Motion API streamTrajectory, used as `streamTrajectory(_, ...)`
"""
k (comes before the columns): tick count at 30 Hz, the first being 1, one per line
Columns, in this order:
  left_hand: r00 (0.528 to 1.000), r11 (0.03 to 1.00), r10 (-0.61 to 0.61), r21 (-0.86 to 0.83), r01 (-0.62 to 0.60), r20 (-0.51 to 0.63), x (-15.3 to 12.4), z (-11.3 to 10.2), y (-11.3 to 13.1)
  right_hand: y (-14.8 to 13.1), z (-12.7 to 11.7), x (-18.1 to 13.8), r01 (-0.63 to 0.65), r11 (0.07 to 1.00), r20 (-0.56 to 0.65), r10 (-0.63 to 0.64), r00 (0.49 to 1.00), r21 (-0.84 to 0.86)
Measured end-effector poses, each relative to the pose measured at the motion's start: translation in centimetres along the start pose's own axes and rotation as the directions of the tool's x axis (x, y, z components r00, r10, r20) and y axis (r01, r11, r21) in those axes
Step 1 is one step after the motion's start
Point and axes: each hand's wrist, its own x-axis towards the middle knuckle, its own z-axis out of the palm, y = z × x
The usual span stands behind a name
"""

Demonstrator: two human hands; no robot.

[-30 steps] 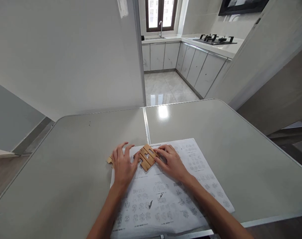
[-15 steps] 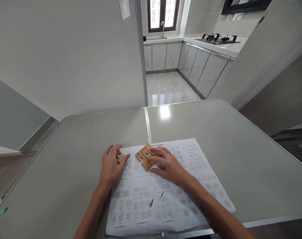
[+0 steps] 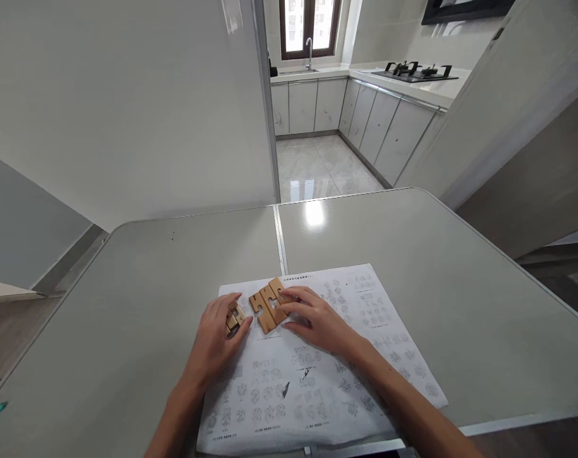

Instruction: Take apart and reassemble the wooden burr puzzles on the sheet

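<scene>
The sheet (image 3: 327,381) is laid on the table (image 3: 388,254) at the lower center of the frame. The notched blocks (image 3: 264,318) are positioned side by side on the upper part of the sheet; the right hand (image 3: 312,315) is placed at their right edge. To their left, the second group (image 3: 234,320) is enclosed between the thumb and fingers of the left hand (image 3: 215,334). Behind the table, at upper center, the faucet (image 3: 309,52) is set before the window (image 3: 293,28); the cooktop (image 3: 415,75) is located at upper right.
</scene>
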Motion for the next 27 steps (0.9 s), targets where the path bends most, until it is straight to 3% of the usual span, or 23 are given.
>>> streamTrajectory(5,0.996,0.994,0.091,0.056,-0.091,0.008,-0.2,-0.4,1.7,-0.1,0.1,-0.1,-0.037,0.998,0.014,0.036,0.999,0.044)
streamTrajectory(9,0.978,0.973,0.195,0.112,-0.203,0.079,0.4,-0.4,3.2,-0.1,0.3,0.0,-0.046,0.991,0.015,0.044,0.999,0.123)
streamTrajectory(16,0.934,0.937,0.303,0.120,-0.328,0.189,1.7,1.1,3.3,-0.4,0.2,0.4,-0.048,0.983,-0.042,0.056,0.998,0.179)
streamTrajectory(20,0.943,0.941,0.293,0.126,-0.313,0.158,2.2,2.0,2.7,-0.4,0.2,0.4,-0.055,0.985,-0.065,0.066,0.996,0.165)
streamTrajectory(27,0.980,0.971,0.170,0.149,-0.185,0.105,3.1,2.3,1.9,-0.3,0.1,0.2,-0.106,0.985,-0.052,0.114,0.992,0.136)
